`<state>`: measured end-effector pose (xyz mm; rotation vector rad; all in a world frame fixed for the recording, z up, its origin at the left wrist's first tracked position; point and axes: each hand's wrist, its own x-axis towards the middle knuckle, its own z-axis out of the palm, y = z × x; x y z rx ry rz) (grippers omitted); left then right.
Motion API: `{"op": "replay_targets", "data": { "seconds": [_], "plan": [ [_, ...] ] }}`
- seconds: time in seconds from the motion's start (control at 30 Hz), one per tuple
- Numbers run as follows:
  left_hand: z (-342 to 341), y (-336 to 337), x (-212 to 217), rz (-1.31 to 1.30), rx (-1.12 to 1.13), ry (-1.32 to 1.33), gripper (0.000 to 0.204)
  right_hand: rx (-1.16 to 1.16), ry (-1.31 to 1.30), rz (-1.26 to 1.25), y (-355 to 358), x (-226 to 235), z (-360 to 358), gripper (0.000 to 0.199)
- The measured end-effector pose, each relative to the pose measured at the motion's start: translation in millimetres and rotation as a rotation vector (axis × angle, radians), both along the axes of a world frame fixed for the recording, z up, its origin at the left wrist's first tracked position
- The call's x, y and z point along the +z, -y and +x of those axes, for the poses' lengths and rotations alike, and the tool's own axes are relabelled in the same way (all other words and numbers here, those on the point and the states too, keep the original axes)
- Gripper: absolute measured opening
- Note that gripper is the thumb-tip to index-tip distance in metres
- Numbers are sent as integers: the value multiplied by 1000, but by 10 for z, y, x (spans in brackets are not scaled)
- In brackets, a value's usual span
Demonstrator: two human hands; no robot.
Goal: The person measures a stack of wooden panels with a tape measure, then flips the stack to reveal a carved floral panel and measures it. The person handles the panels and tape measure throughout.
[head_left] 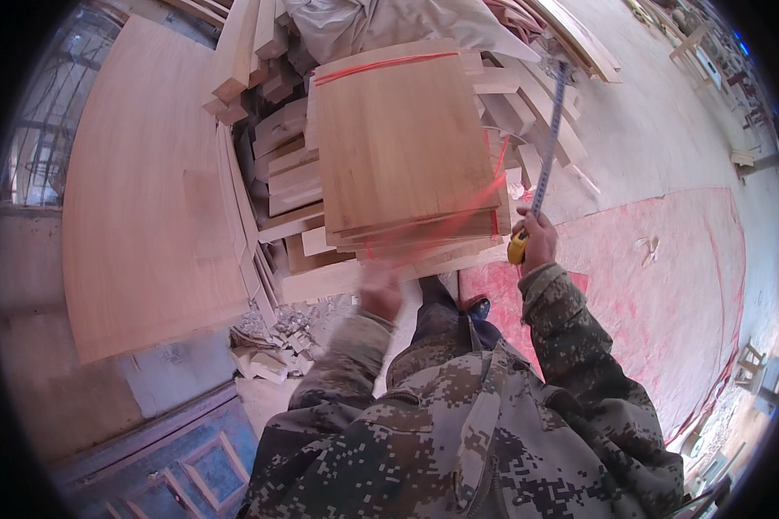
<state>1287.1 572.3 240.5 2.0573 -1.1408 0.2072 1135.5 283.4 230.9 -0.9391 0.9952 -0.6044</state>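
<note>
Stacked plywood sheets (404, 147): pale wood, smooth, matt. Tape measure (517, 246) right of stack: yellow plastic case, metal blade. Sleeves below stack: camouflage cloth. Floor sheet (666, 277) right of stack: red, dusty.

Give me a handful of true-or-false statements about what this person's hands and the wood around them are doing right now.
1. The right hand grips a yellow tape measure with its blade pulled out along the stack's right side. True.
2. The left hand holds a hammer. False: it is blurred near the front edge of the stacked wooden panels, and no tool shows in it.
3. Red lines mark the top panel. True.
4. A large wooden board lies left of the stack. True.
5. The sheet on the floor at the right is blue. False: it is red.
</note>
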Motion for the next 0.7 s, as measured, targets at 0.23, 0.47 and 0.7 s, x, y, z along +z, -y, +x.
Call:
{"op": "replay_targets", "data": {
  "seconds": [0.23,0.47,0.7],
  "plan": [
    [-1235,256,-326,479,-724,23,30,-107,67,-11,-194,-8,-260,19],
    [134,12,472,9,434,87,52,19,-47,-175,-90,385,222,23],
    [901,75,208,-148,424,-645,51,127,-238,-432,-319,777,442,26]
  ]
}}
